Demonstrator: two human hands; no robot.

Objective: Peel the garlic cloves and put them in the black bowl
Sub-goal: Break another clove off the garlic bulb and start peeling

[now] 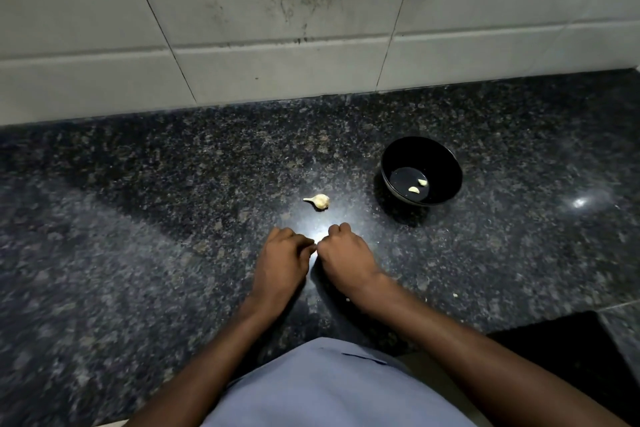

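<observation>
Pinching what may be a hidden clove, both hands' (282,258) (343,253) curled grips meet; papery garlic (318,201) lies beyond.

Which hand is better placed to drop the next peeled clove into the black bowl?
Right. The right hand lies nearer the black bowl, which sits forward and to its right; the left hand would have to cross over.

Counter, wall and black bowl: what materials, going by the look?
Counter: polished granite or similar stone, by the dark speckled grain and sharp light glare.
Wall: large pale tiles, likely ceramic, with dark grout lines and grimy streaks, dull sheen.
Bowl: glossy black; its inside gives a soft reflection. Ceramic, melamine or plastic; the look leaves it open.
</observation>
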